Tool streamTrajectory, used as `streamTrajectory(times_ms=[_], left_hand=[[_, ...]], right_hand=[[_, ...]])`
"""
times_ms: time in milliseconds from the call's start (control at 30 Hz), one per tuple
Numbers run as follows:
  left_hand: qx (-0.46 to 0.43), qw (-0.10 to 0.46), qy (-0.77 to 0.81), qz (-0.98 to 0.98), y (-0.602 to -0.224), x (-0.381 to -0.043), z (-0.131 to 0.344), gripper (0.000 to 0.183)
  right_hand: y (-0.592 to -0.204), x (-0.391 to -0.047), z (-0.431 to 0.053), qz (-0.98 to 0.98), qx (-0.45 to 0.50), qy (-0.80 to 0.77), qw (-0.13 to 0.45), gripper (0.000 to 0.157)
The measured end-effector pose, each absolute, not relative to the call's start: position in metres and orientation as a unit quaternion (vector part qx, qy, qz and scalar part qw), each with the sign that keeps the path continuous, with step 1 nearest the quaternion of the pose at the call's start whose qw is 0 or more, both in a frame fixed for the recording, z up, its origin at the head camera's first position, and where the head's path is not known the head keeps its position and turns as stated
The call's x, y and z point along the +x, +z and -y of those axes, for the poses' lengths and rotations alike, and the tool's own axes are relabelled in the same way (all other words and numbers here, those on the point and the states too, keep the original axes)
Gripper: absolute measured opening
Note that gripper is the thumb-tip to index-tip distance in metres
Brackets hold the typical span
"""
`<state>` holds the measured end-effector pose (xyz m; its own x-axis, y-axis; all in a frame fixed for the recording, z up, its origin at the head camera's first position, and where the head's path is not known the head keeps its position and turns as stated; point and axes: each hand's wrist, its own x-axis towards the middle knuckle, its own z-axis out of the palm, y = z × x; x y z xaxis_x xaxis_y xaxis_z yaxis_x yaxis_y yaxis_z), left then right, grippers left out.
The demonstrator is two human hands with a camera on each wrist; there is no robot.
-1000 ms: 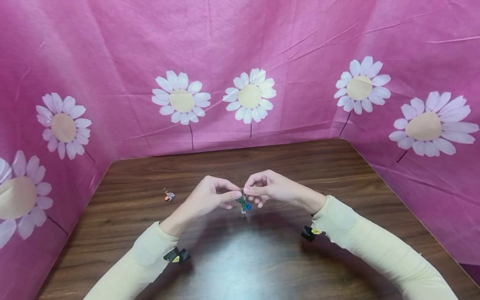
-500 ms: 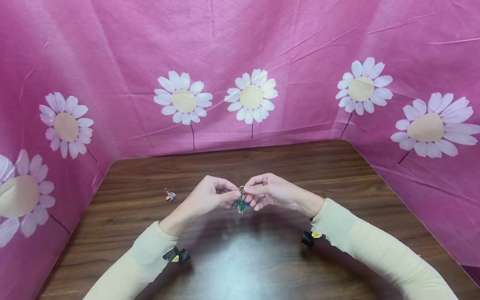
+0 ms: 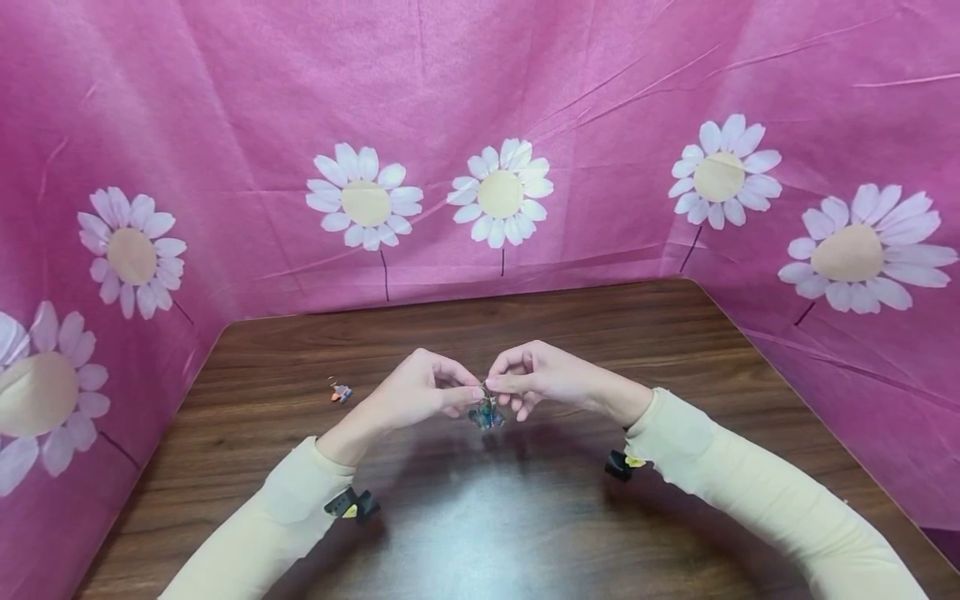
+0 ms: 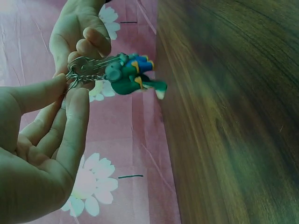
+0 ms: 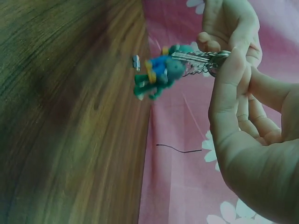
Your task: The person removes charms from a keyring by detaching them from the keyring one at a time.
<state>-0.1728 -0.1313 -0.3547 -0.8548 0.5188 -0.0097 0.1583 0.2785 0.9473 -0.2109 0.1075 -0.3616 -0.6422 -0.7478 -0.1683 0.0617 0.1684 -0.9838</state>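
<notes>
Both hands meet over the middle of the table, pinching a metal key ring at their fingertips. My left hand (image 3: 423, 387) holds it between thumb and index finger from the left. Opposite, my right hand (image 3: 551, 379) pinches it from the right the same way. Several silver keys (image 5: 189, 57) hang from the ring. Beside them dangles a small chain with green and blue toy figures (image 4: 131, 74), which have yellow-orange bits. In the head view the hanging bunch (image 3: 487, 413) is small and blurred. Fingertips hide most of the ring itself.
A small orange and grey-blue charm with a hook (image 3: 341, 391) lies on the wooden table (image 3: 480, 517), left of my left hand. A pink cloth with white daisies (image 3: 585, 83) stands around the table's back and sides.
The key bunch has swung and turned below the fingers. Half a second ago the ring showed between the fingertips; now they cover more of it. Both hands keep their pinch, barely shifting.
</notes>
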Motion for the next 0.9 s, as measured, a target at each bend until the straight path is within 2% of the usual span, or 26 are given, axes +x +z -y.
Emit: streamTrajectory(times_ms=[300, 567, 733, 900], left_hand=[[0.198, 0.123, 0.581, -0.78, -0.359, -0.173, 0.131, 0.017], [0.163, 0.094, 0.591, -0.784, -0.36, -0.173, 0.13, 0.018], [0.171, 0.108, 0.585, -0.785, -0.361, -0.172, 0.131, 0.017], [0.199, 0.132, 0.564, -0.79, -0.357, -0.172, 0.132, 0.014]], right_hand=[[-0.369, -0.208, -0.105, -0.629, -0.23, -0.661, 0.338, 0.007], [-0.381, -0.207, -0.102, -0.514, -0.162, -0.753, 0.377, 0.014], [-0.379, -0.211, -0.107, -0.554, -0.182, -0.71, 0.395, 0.013], [-0.372, -0.214, -0.11, -0.631, -0.211, -0.643, 0.378, 0.019]])
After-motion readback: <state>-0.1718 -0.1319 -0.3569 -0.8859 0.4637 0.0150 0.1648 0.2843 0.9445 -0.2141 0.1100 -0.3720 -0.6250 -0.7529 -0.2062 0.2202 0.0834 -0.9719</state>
